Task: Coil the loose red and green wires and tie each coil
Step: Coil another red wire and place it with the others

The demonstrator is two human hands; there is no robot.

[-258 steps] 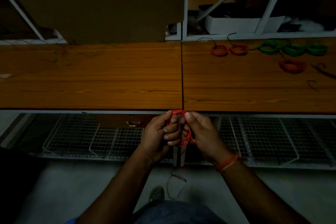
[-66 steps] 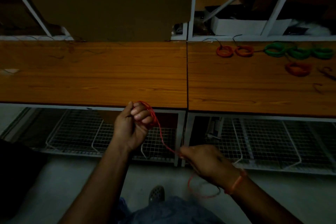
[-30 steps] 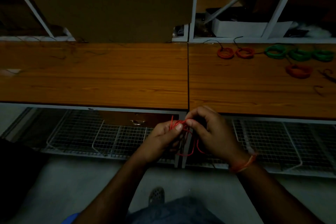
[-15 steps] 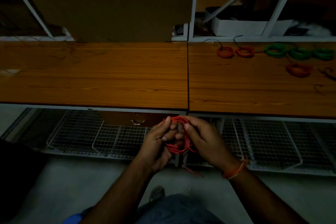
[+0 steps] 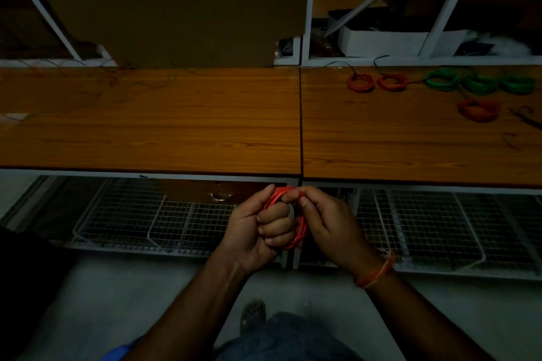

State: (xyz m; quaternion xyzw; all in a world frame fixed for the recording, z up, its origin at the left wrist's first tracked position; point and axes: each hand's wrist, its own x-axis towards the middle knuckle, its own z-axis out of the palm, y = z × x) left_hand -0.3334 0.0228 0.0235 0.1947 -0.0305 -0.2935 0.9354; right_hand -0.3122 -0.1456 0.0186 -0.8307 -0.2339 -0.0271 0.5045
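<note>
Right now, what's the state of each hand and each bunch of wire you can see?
Left hand: fingers curled through the red coil.
Right hand: pinches the coil's top.
Red coil in hand: wound, held below the table edge.
Three red coils on table: wound, lying flat.
Three green coils: wound, in a row.

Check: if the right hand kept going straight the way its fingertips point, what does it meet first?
The right hand points left, pinching the red wire coil. Past that coil, it meets the left hand's curled fingers, which sit inside the loop. Depth is unclear.
</note>
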